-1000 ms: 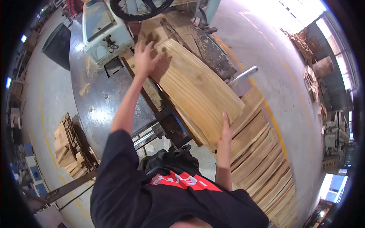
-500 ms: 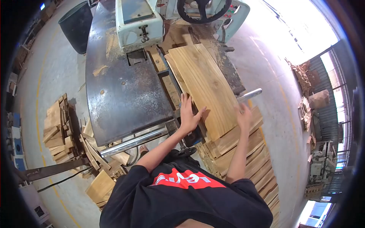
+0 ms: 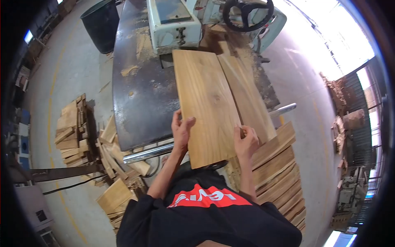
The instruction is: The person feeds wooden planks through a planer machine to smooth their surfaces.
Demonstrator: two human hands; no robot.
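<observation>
A wide wooden board spans between my two hands over the machine table. My left hand grips its left edge, thumb on top and fingers at the side. On the opposite edge, my right hand pinches the board with bent fingers. A second wooden board lies on the table just right of the first, partly under its edge. The held board's far end reaches close to the pale green machine head.
The dark metal table has a chrome bar along its front. A stack of boards stands at my right, and offcuts lie on the left floor. A black bin and a black handwheel are farther back.
The upper board has shifted left off the one beneath, uncovering the second board. My left hand moved left and now grips its edge; my right hand came in to its right edge.
</observation>
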